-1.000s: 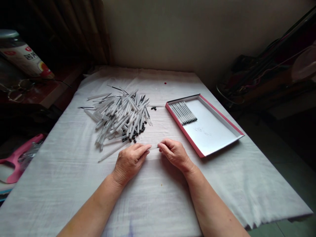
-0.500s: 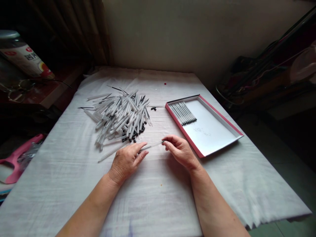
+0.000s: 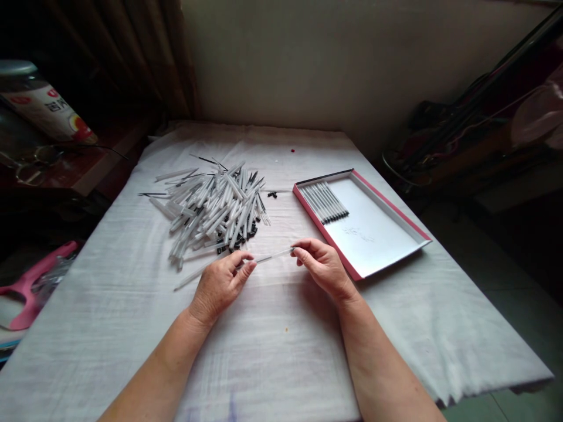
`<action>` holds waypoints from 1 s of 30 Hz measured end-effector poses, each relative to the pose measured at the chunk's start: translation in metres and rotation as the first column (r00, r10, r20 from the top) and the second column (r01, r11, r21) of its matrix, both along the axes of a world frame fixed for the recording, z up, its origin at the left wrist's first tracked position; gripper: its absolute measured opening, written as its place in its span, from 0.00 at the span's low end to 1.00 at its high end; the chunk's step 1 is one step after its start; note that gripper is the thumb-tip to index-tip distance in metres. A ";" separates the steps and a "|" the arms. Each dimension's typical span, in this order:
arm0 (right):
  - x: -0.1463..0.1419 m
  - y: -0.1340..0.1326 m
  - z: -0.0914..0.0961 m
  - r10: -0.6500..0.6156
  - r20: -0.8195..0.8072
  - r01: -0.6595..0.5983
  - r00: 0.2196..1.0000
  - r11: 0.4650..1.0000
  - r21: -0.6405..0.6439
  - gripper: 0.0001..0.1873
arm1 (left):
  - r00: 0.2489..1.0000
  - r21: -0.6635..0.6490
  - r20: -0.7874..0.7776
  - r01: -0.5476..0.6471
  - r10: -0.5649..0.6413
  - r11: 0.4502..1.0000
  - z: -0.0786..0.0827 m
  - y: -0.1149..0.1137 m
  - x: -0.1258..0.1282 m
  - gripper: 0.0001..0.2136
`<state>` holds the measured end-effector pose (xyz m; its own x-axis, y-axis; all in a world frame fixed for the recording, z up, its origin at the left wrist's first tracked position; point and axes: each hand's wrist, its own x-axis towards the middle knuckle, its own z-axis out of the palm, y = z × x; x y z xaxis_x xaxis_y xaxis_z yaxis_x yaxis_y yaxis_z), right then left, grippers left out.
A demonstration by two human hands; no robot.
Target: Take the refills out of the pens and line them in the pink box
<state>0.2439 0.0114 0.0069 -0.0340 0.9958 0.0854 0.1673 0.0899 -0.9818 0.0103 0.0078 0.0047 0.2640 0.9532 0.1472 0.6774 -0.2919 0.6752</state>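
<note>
My left hand (image 3: 219, 285) and my right hand (image 3: 323, 266) pinch the two ends of one thin clear pen tube (image 3: 271, 256) just above the white cloth. Both hands have their fingers closed on it. Beyond my left hand lies a heap of clear pen tubes and small black caps (image 3: 215, 208). To the right stands a shallow pink-edged box (image 3: 398, 214) with a row of several finished pens (image 3: 324, 202) lined up in its far-left corner.
A white cloth (image 3: 272, 346) covers the table. One loose tube (image 3: 193, 276) lies left of my left hand. A pink plastic object (image 3: 30, 281) and a labelled jar (image 3: 39, 102) sit off the table's left side. Dark clutter fills the right.
My hands have drawn apart along the tube, so more of its length shows between them. My left hand slid left and back; my right hand rose slightly toward the box.
</note>
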 end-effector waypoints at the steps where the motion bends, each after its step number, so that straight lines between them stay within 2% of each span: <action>1: 0.000 0.000 0.001 -0.002 -0.003 0.002 1.000 1.000 -0.004 0.12 | 1.000 -0.002 -0.002 0.007 -0.007 1.000 0.000 0.000 0.000 0.17; 3: -0.001 0.000 0.001 -0.004 -0.006 0.004 1.000 1.000 -0.013 0.12 | 1.000 -0.003 0.018 0.006 -0.006 1.000 0.000 0.001 0.000 0.19; 7: 0.000 0.001 0.000 -0.024 -0.028 0.023 0.999 0.999 -0.028 0.13 | 0.990 -0.005 0.127 -0.058 0.059 0.998 -0.003 0.002 0.001 0.12; 9: 0.001 0.001 -0.001 -0.038 -0.051 0.036 0.998 0.999 -0.029 0.13 | 0.985 -0.026 0.155 -0.076 0.079 0.997 -0.004 0.002 0.000 0.13; 15: 0.002 0.001 -0.001 -0.041 -0.114 0.038 0.993 0.999 -0.030 0.11 | 0.990 -0.101 0.139 0.043 -0.029 0.994 0.000 0.001 0.000 0.19; 19: 0.002 0.001 -0.001 -0.042 -0.112 0.038 0.993 0.998 -0.041 0.11 | 0.985 -0.101 0.165 -0.035 0.051 0.994 0.001 0.001 0.004 0.13; 21: 0.003 0.001 -0.001 -0.049 -0.112 0.044 0.993 0.998 -0.042 0.12 | 0.983 -0.123 0.169 -0.055 0.076 0.991 0.000 0.000 0.004 0.13; 26: 0.003 0.001 0.000 -0.049 -0.124 0.044 0.991 0.998 -0.043 0.13 | 0.986 -0.166 0.167 0.052 -0.024 0.985 -0.001 0.000 0.004 0.17; 30: 0.004 0.002 -0.001 -0.050 -0.115 0.044 0.992 0.998 -0.050 0.13 | 0.983 -0.154 0.183 0.013 0.016 0.988 -0.001 0.000 0.005 0.13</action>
